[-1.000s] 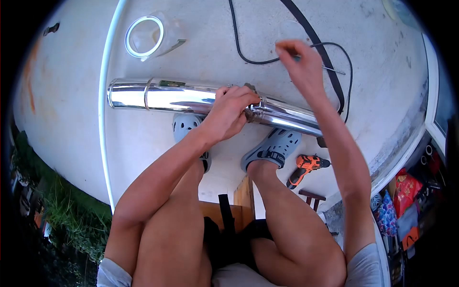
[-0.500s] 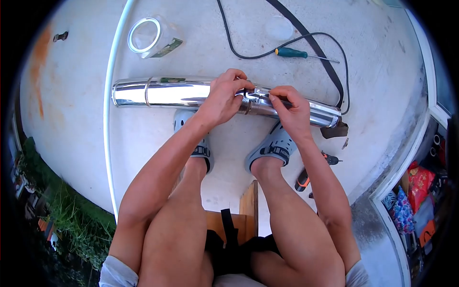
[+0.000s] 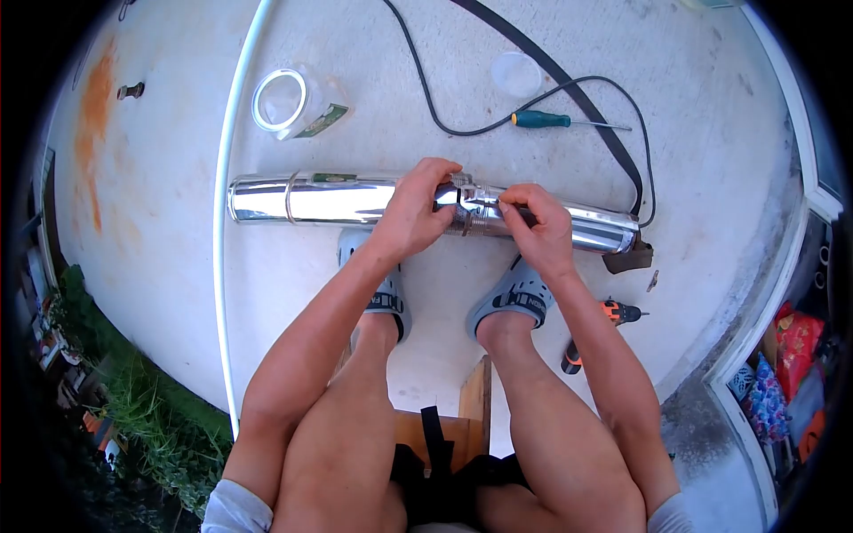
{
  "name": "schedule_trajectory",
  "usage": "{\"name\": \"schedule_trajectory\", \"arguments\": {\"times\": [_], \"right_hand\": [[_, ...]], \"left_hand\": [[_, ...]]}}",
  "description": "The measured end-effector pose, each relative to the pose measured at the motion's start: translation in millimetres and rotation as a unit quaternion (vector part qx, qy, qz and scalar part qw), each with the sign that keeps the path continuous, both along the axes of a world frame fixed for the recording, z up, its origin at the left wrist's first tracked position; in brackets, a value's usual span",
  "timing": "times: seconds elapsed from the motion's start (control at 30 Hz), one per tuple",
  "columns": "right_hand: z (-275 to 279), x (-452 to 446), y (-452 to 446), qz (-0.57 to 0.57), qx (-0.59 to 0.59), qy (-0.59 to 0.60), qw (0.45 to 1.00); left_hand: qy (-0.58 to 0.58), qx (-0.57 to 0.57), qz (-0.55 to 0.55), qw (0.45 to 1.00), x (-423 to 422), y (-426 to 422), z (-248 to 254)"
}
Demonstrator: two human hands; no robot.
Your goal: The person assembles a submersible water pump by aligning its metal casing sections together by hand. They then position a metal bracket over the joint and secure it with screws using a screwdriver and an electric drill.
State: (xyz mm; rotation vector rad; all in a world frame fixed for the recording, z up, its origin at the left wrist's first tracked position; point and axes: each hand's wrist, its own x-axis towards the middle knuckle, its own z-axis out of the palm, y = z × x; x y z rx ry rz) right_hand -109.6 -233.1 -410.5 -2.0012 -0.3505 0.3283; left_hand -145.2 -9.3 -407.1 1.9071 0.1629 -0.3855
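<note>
A long, mirror-bright metal cylinder [image 3: 342,204], looking like a submersible well pump, lies crosswise on the floor by my feet. My left hand [image 3: 418,202] is closed over its middle, thumb and index finger around the joint with the perforated strainer band [image 3: 466,220]. Just to the right, my right hand [image 3: 540,220] pinches at the small metal fittings [image 3: 481,196] on that joint. Whatever is between its fingertips is too small to make out. A black cable and a flat black strap [image 3: 569,80] run near the cylinder's right end.
Beyond the cylinder lie a green-handled screwdriver [image 3: 544,119], a clear plastic jar [image 3: 306,105] and a round translucent lid [image 3: 516,75]. An orange-black power drill [image 3: 617,312] rests beside my right leg. A pale hose [image 3: 224,231] crosses at left. My clogs [image 3: 514,293] stand close to the cylinder.
My view has shifted slightly, so everything sits a bit lower in the picture. Both hands stay at the joint, with only small finger movements.
</note>
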Motion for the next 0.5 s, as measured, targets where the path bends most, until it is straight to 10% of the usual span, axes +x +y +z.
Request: {"name": "schedule_trajectory", "arguments": {"times": [0.33,0.5], "right_hand": [[4,-1,0,0.004,-0.029,-0.006,1.0],[7,3,1,0.023,-0.039,-0.004,0.999]], "left_hand": [[0.082,-0.049,0.012,0.995,7,1,4],[-0.076,0.08,-0.039,0.993,5,-6,-2]]}}
